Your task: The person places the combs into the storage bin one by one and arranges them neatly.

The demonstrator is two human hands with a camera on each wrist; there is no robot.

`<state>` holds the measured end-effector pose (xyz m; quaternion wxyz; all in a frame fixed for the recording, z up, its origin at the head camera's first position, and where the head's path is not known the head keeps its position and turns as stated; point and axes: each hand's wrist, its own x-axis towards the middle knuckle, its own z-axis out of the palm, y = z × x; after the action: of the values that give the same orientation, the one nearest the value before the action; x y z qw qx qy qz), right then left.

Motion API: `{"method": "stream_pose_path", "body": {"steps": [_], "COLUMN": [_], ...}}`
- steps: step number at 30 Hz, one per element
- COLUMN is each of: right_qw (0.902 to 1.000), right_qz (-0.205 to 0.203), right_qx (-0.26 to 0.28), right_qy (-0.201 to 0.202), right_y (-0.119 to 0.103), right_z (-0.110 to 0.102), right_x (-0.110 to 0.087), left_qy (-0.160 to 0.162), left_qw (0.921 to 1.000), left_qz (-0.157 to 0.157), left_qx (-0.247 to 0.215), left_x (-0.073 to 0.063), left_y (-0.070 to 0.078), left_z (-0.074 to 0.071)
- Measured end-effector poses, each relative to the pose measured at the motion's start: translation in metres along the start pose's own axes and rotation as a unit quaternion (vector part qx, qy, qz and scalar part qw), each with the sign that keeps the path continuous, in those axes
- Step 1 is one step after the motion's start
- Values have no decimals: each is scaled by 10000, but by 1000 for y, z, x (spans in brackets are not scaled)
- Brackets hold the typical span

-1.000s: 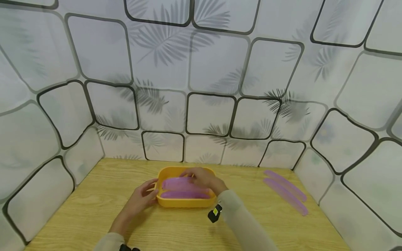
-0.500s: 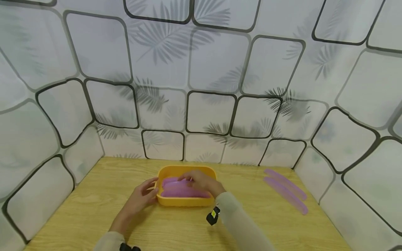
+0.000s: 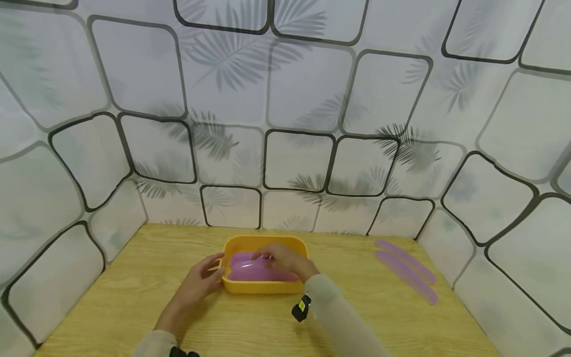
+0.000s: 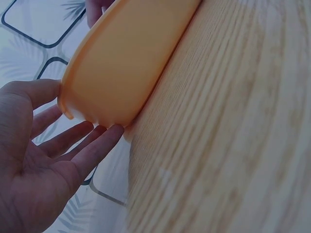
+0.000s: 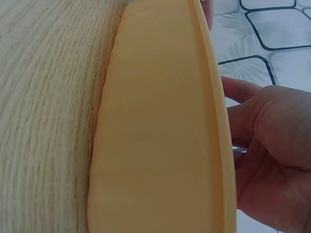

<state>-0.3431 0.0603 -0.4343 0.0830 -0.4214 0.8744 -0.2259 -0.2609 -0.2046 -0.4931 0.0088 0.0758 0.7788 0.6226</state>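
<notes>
In the head view a yellow plastic basket (image 3: pixel 263 287) stands on the table, holding purple translucent combs (image 3: pixel 247 270) with fine teeth. My left hand (image 3: pixel 200 280) steadies the basket's left end, with fairly straight fingers. The left wrist view shows those fingers (image 4: pixel 104 143) against the outside of the basket wall (image 4: pixel 116 63). My right hand (image 3: pixel 283 260) reaches inside and pinches the upper edge of a comb; its fingertips are partly hidden. In the right wrist view the basket's long side (image 5: pixel 155 121) blocks what the right hand (image 5: pixel 282 136) holds.
Two long purple strips (image 3: pixel 408 277), probably combs too, lie side by side on the wooden table (image 3: pixel 250 327) at the right. Patterned wall covering (image 3: pixel 294 163) encloses the table at the back and both sides.
The comb under my right hand has tipped down and settled against the other purple pieces in the basket. The right hand has shifted slightly; the left hand stays put.
</notes>
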Motion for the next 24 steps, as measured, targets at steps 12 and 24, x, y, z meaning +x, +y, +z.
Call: {"method": "stream_pose_path", "body": {"steps": [12, 24], "right_qw": [9995, 9990], "right_qz": [307, 426], "right_qx": [53, 79], "right_qy": [-100, -96], "right_y": [0, 1], "right_z": [5, 10], "right_x": [2, 7], "left_qy": [-79, -38], "left_qw": [9999, 10000], "left_qz": [107, 50], "left_qx": [-15, -58], "left_x": [1, 1], "left_y": [-2, -2], "left_z": [0, 0]}}
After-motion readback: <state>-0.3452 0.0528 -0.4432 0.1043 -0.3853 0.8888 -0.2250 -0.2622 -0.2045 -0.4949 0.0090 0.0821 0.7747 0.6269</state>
